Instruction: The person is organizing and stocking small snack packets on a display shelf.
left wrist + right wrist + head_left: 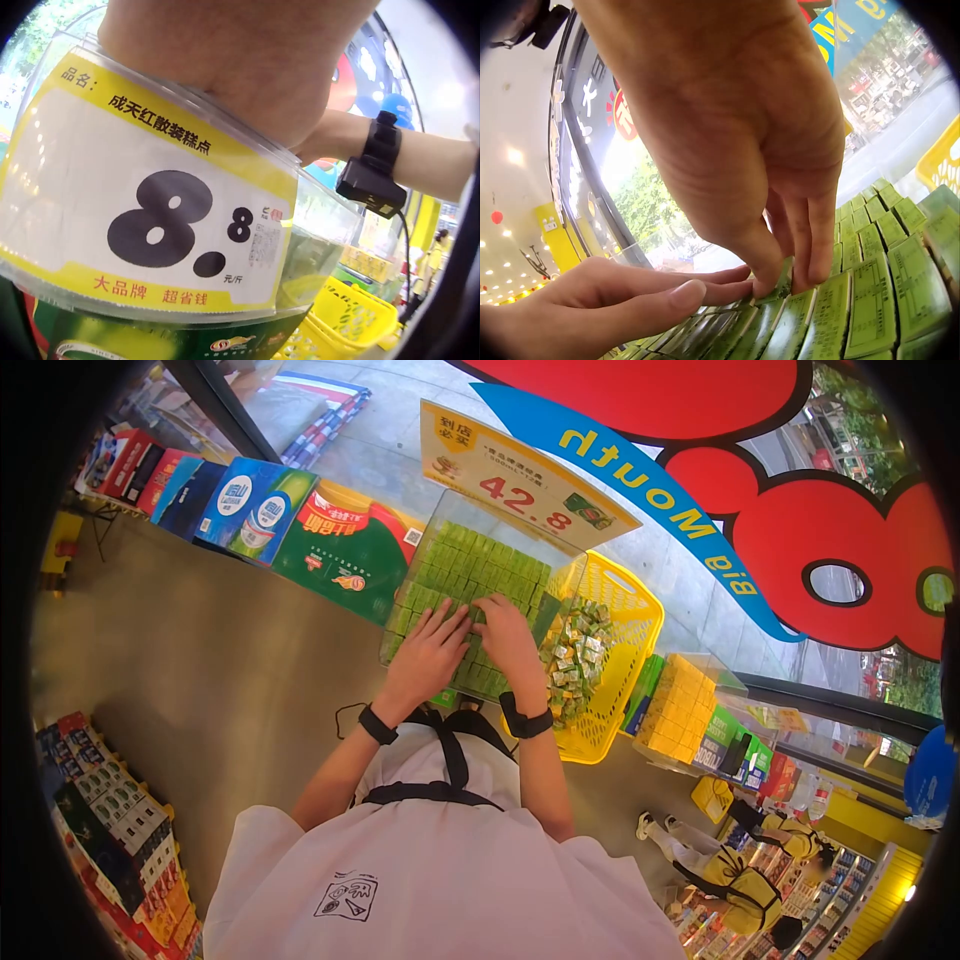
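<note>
In clear bin (440,530), green packets (500,570) standing upright in tight rows. Right hand (505,635) pointing down, thumb and fingertips pinching one of green packets directly beneath. Left hand (432,650) lying flat alongside, fingers straight, touching row, holding nothing.

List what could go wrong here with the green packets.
The right hand pinches a packet wedged in a tight row; forcing it may buckle or tip its neighbours. The left hand lies flat on the rows and might crush them. The loaded basket stands close by the right forearm; a knock could spill it.
</note>
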The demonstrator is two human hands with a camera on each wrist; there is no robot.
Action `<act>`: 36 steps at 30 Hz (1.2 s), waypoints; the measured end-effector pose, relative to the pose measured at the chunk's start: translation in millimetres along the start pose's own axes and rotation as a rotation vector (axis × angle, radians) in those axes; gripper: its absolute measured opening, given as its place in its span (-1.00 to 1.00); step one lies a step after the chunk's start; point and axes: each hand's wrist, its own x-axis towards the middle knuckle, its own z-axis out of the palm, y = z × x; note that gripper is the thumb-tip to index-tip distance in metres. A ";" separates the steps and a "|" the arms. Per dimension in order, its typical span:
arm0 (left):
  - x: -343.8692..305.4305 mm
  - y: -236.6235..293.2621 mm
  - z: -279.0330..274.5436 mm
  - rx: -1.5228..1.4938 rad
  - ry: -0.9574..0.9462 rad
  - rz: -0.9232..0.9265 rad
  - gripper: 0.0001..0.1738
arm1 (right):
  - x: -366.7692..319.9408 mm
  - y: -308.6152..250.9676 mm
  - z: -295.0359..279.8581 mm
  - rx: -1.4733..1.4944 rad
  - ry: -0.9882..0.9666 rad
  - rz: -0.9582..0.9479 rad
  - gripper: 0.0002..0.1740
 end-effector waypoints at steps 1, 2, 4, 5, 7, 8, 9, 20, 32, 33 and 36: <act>0.5 0.1 -0.6 0.008 -0.006 0.011 -0.52 | 0.3 0.1 -0.4 0.015 0.006 -0.005 -0.60; 0.7 0.1 -0.9 0.017 -0.012 0.021 -0.52 | 0.7 -0.1 -0.5 0.030 0.013 -0.011 -0.60; 0.6 1.3 -0.8 0.027 -0.010 0.014 -0.52 | -1.0 3.9 5.3 0.037 0.044 0.002 -0.60; 1.3 1.9 -0.5 0.037 -0.008 0.009 -0.52 | -1.5 6.3 7.5 0.042 0.077 0.014 -0.60; 1.2 2.9 0.2 0.054 -0.003 0.010 -0.52 | -3.0 6.1 5.1 0.031 0.069 -0.018 -0.58; 0.9 3.1 0.4 0.072 0.001 0.011 -0.52 | -3.3 5.7 4.6 0.020 0.061 -0.051 -0.56; 0.7 3.1 1.3 0.073 0.000 0.010 -0.52 | -3.9 6.1 5.6 0.021 0.060 -0.051 -0.56; 0.9 3.5 0.9 0.042 0.028 0.007 -0.51 | -7.5 9.2 7.8 0.016 0.100 -0.099 -0.44; -2.4 36.0 -22.5 -0.087 0.238 -0.081 -0.65 | -16.1 -5.8 -15.5 -0.036 0.089 -0.184 -0.27; -1.7 42.6 -26.4 -0.084 0.239 -0.082 -0.65 | -17.9 -9.1 -21.5 -0.035 0.089 -0.186 -0.27; 0.5 71.1 -35.8 -0.161 0.293 -0.058 -0.73 | -30.3 -23.1 -50.1 -0.036 0.158 -0.211 -0.33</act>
